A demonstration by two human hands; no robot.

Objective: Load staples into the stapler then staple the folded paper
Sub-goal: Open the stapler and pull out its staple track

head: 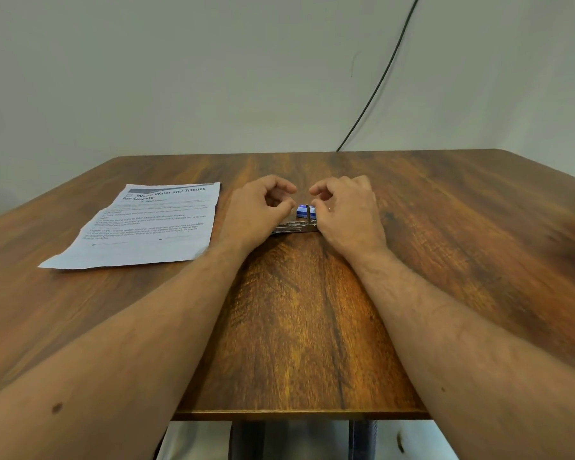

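A metal stapler [291,227] lies opened flat on the wooden table [299,327], between my two hands. My left hand [258,214] is curled, its edge pressing on the stapler's left end, thumb and forefinger almost touching. My right hand [347,214] covers the stapler's right end and pinches a thin upright metal part beside a small blue piece [302,211], which is partly hidden. I cannot tell whether the blue piece is a staple box or part of the stapler. The printed paper [143,227] lies flat at the left, apart from both hands.
A black cable [379,81] runs down the pale wall behind the table's far edge. The table's near edge [299,415] sits just below my forearms, with dark table legs underneath.
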